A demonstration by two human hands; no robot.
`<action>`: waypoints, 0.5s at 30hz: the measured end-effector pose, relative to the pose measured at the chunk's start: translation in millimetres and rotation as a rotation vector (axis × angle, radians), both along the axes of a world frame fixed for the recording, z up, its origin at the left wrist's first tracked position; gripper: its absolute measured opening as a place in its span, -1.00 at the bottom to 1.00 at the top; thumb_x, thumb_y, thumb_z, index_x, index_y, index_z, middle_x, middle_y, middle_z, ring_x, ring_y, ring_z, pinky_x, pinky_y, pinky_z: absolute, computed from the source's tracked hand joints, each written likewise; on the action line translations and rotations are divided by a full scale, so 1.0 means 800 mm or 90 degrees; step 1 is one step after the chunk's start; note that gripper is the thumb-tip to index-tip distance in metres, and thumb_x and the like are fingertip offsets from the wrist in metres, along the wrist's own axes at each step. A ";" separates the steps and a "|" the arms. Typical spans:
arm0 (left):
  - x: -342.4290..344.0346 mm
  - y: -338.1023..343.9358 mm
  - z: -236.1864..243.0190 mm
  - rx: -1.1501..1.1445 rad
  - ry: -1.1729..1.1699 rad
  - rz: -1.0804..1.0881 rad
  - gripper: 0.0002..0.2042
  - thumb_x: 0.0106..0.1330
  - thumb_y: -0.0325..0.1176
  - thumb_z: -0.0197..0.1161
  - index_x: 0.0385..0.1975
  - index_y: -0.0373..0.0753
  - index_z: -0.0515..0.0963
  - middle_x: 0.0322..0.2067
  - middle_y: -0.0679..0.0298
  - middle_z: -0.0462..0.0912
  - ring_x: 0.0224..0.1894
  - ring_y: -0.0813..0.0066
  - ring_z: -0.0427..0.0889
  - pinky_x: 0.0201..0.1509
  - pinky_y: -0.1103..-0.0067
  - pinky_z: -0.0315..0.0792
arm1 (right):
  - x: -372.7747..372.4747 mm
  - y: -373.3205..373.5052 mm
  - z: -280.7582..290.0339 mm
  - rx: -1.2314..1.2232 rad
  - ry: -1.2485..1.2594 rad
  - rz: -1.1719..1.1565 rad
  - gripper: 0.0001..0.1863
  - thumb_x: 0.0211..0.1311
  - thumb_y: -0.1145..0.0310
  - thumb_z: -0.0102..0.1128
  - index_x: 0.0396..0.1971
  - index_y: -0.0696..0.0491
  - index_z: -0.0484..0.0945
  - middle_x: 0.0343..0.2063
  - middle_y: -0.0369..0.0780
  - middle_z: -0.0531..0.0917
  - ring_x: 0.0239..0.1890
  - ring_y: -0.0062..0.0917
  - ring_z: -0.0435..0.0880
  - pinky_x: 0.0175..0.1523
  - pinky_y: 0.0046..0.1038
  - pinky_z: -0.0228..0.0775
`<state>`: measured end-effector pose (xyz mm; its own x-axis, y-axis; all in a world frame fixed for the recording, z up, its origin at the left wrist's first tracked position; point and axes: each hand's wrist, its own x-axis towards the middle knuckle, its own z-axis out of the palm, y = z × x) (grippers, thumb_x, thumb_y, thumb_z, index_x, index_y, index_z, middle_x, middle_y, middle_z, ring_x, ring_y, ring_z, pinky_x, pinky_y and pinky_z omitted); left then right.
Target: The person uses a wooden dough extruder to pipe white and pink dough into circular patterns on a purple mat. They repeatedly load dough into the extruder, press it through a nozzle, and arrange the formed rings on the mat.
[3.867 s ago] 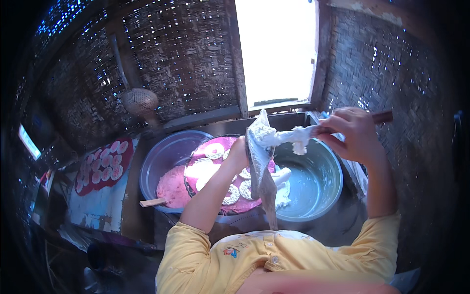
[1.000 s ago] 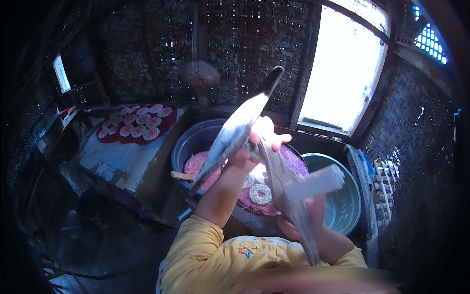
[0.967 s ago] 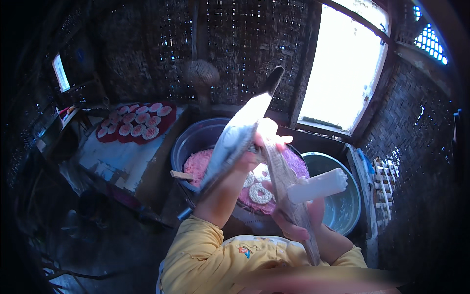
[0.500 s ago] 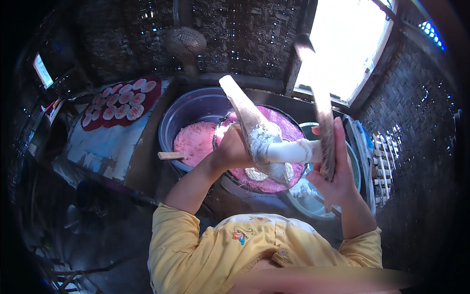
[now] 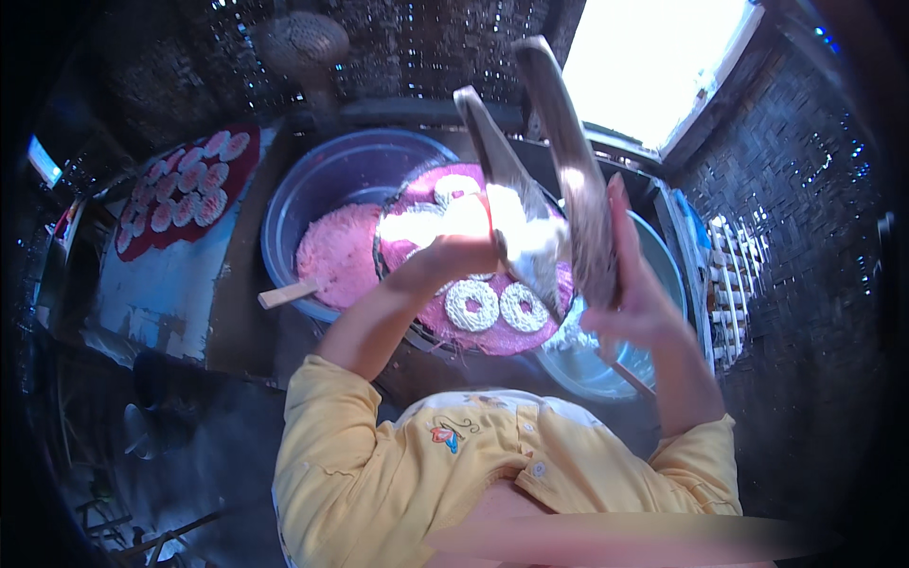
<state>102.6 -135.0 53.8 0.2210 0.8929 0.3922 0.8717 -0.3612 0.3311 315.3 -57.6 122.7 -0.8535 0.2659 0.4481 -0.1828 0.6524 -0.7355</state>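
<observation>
My left hand [image 5: 462,248], in bright light, grips a wooden press piece [image 5: 511,161] smeared with white dough [image 5: 525,248]. My right hand [image 5: 632,293] is closed on a second, longer wooden piece [image 5: 559,114], held upright just right of the first, fingers along its side. Below both hands lies a round tray with a pink cover [image 5: 436,322] bearing white textured rings [image 5: 471,305]. Behind it, a purple basin [image 5: 284,237] holds pink mash [image 5: 336,246] and a wooden stick [image 5: 282,294]. Under my right hand is a pale green basin [image 5: 592,374] with white dough.
A board [image 5: 156,303] at the left carries several pink-and-white discs [image 5: 186,210] on a red sheet. A perforated ladle [image 5: 303,40] hangs on the woven back wall near a bright window [image 5: 653,66]. A white slatted rack [image 5: 734,293] stands at the right.
Since half a second ago, both wooden pieces have moved upward and closer together, and the white cylinder between them is now hidden. More of the white rings on the tray show.
</observation>
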 end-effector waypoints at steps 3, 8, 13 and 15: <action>-0.006 0.034 0.006 -0.023 -0.073 -0.065 -0.24 -0.05 -0.17 0.39 0.19 -0.27 0.22 0.14 0.09 0.31 0.18 0.34 0.33 0.24 0.38 0.26 | 0.013 0.048 -0.006 -0.516 -0.153 0.126 0.18 -0.27 0.06 0.49 0.33 0.08 -0.09 0.19 -0.02 0.22 0.12 -0.22 0.37 0.16 -0.23 0.21; -0.040 0.068 0.060 -0.140 -0.730 -0.586 -0.10 -0.06 -0.22 0.37 0.30 -0.30 0.02 0.33 0.03 -0.04 0.35 0.10 0.05 0.35 0.25 0.08 | 0.047 0.063 -0.047 -0.733 -0.167 0.266 0.34 -0.52 -0.11 0.55 0.32 0.08 -0.08 0.08 0.03 0.36 0.04 -0.20 0.46 0.07 -0.21 0.36; -0.025 0.096 0.118 -0.102 -0.977 -0.988 0.07 -0.18 -0.78 0.19 0.35 -0.12 -0.32 0.29 -0.09 -0.03 0.32 0.03 0.11 0.28 0.21 0.14 | 0.068 0.064 -0.074 -0.893 -0.253 0.488 0.23 -0.47 -0.18 0.49 0.25 0.11 0.09 0.08 0.11 0.34 0.03 -0.04 0.44 0.14 -0.02 0.24; -0.011 0.114 0.116 -0.054 -0.899 -0.977 0.16 -0.27 -0.82 0.25 0.35 -0.12 -0.35 0.26 0.00 0.08 0.32 0.16 0.14 0.26 0.29 0.15 | 0.072 0.079 -0.070 -0.900 -0.229 0.437 0.23 -0.44 -0.21 0.46 0.26 0.12 0.08 0.08 0.13 0.34 0.03 -0.03 0.44 0.12 -0.01 0.24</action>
